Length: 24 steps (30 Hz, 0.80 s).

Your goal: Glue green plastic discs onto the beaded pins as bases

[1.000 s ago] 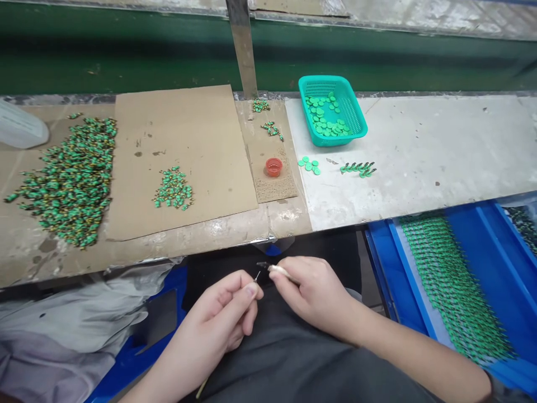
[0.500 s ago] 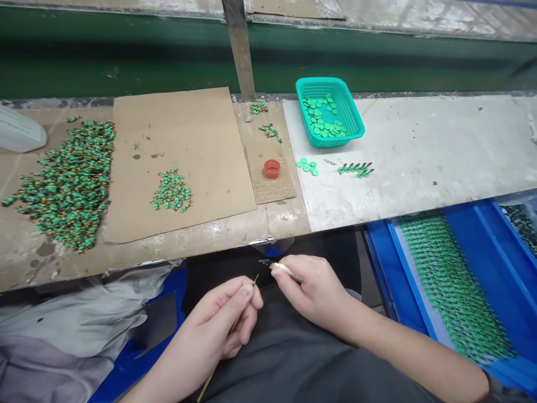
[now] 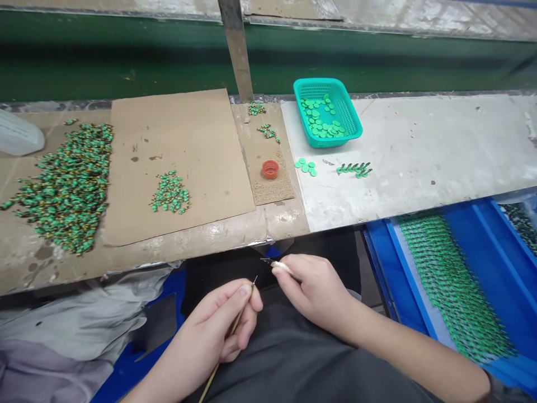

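My left hand (image 3: 229,319) pinches a thin yellowish stick (image 3: 210,383) over my lap. Its fine, needle-like tip pokes up past the thumb and forefinger, and its lower end runs down below the palm. To the right, my right hand (image 3: 312,288) is closed on a craft knife (image 3: 282,267) with a pale handle. The knife's dark blade points left, above the stick's tip and apart from it. On the bench, small green-and-dark pieces (image 3: 170,193) lie on a cardboard sheet (image 3: 197,145). Part of the stick is hidden behind my left fingers.
A big heap of similar pieces (image 3: 71,190) is at left. A red cup (image 3: 270,169) stands mid-bench. A teal basket (image 3: 356,115) holds green discs; loose discs (image 3: 305,167) and a short row of assembled pieces (image 3: 354,169) lie before it. Blue trays (image 3: 478,240) are at lower right.
The stick has turned a little in my left fingers, and more of its shaft shows below them. My right hand with the knife has barely moved. The bench things stay in place.
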### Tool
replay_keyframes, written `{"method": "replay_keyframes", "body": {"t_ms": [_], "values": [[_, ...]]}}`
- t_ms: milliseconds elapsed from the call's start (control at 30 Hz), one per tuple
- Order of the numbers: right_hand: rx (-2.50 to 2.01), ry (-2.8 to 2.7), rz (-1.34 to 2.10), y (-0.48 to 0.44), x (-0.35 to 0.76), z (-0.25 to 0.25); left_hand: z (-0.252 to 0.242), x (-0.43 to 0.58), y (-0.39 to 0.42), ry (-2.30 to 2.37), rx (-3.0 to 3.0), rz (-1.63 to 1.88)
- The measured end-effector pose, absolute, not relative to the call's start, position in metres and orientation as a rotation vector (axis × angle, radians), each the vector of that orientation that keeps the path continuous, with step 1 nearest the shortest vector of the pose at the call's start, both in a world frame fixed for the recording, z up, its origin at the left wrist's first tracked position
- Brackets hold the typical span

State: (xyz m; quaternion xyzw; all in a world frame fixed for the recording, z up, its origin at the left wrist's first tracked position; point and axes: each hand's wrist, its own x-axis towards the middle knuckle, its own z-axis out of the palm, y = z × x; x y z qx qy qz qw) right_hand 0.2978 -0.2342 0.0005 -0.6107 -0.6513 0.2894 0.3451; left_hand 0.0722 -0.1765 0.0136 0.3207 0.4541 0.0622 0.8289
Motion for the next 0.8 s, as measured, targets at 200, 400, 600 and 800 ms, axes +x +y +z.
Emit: {"method": "replay_keyframes", "body": {"t_ms": [200,400,600,800], "values": [[-1.559,-1.528,0.544,-0.229,0.338,0.013,0.018,0.076,-0.168,0.892,0.602,0.112],[-1.470,-1.836,0.653,-0.235,0.334,0.027,0.020,0.078,-0.165,0.788,0.552,0.067],[-1.443,-1.915,0.657,-0.241,0.308,0.024,0.023,0.079,-0.168,0.744,0.547,0.083],[-1.530,-1.871,0.577,-0.239,0.308,0.015,0.021,0.072,-0.173,0.723,0.525,0.088]]}}
